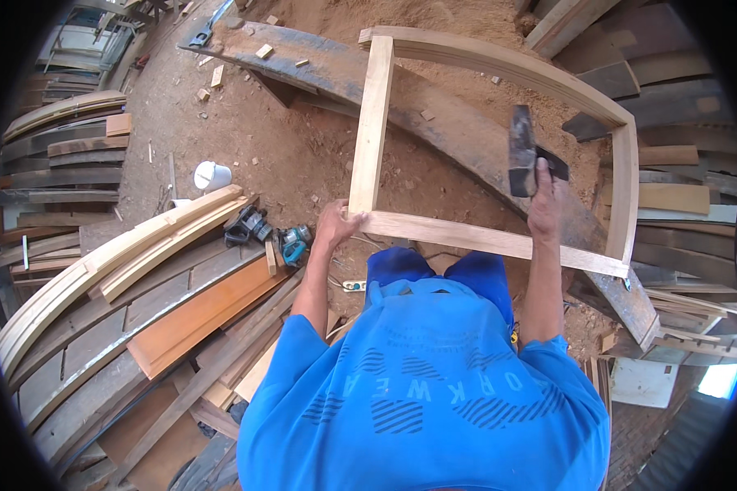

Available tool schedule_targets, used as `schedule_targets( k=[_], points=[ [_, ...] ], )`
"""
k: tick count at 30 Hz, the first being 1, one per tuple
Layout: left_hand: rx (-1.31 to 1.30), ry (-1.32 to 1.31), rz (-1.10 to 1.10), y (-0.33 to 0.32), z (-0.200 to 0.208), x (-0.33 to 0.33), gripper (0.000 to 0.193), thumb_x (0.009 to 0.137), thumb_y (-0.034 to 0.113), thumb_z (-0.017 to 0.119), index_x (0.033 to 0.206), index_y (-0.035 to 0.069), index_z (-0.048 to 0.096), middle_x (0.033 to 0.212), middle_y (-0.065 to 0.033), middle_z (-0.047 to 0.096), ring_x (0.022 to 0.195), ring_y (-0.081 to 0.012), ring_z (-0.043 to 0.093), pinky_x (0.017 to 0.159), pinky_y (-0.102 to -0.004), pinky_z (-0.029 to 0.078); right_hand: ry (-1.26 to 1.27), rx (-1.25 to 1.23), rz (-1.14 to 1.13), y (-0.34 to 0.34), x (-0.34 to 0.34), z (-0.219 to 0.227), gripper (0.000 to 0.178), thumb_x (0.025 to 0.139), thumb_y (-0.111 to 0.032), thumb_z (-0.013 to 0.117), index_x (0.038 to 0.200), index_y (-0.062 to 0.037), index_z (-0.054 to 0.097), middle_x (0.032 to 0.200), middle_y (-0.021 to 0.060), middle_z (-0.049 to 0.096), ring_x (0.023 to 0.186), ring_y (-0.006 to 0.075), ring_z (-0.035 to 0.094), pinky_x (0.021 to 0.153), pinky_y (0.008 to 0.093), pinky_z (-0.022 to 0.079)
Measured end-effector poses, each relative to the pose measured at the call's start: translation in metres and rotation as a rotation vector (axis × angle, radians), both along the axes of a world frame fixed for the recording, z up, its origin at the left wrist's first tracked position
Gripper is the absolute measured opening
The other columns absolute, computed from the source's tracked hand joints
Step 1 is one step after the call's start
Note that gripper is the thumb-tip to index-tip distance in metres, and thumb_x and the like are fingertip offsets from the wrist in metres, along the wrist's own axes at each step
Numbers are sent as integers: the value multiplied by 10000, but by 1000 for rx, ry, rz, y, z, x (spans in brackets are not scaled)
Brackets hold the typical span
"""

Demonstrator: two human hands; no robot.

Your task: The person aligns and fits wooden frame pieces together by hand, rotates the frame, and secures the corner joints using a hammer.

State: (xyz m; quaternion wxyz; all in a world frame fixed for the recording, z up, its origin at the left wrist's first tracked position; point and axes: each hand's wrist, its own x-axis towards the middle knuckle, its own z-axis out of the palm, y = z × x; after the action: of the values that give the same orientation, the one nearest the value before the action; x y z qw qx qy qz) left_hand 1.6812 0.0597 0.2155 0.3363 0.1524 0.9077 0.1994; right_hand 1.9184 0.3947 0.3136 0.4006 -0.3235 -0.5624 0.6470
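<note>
I view four-sided pale wooden frame lying across long, weathered, dusty wooden worktop. Left hand: grip clasping frame's near-left corner. Right hand: grip wrapped around dark, block-headed hammer, seen against frame's opening. Farther left: white cylindrical bucket on brown ground, teal-and-black power tool near boards.

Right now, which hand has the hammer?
The right hand: its fingers grip the dark hammer, whereas the left hand holds the pale wooden frame at its near left corner.
</note>
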Motion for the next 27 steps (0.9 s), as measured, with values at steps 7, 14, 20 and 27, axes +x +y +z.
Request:
schedule_targets(
  k=[7,14,20,27],
  points=[
    [-38,11,-151,13,4,-15,604,774,450,774,1169,7,669,1129,-221,698,1086,-374,657,944,-436,511,-247,229,328,-20,-48,27,477,976,-277,652,1356,-4,555,1248,105,634,1106,176,606,982,304,463],
    [219,63,384,11,-12,-23,624,838,483,725,1200,-19,644,1064,-230,710,1064,-327,673,941,-408,511,-1102,587,751,-54,-117,34,949,799,-428,784,1544,-96,298,1014,194,703,929,329,696,911,434,518],
    [495,150,499,55,2,-20,902,791,417,794,1426,-69,375,1378,-313,507,1275,-375,534,1048,-428,443,-793,1053,1138,-121,-113,-66,1074,669,-297,777,1560,-70,221,744,153,659,693,346,657,655,480,473],
    [407,476,81,95,-8,-59,510,779,221,694,1246,34,613,1340,-211,574,1328,-378,488,1097,-427,408,-727,994,1116,-118,-146,-83,951,663,-229,717,1524,-91,338,725,145,664,700,328,655,639,450,402]
  ],
)
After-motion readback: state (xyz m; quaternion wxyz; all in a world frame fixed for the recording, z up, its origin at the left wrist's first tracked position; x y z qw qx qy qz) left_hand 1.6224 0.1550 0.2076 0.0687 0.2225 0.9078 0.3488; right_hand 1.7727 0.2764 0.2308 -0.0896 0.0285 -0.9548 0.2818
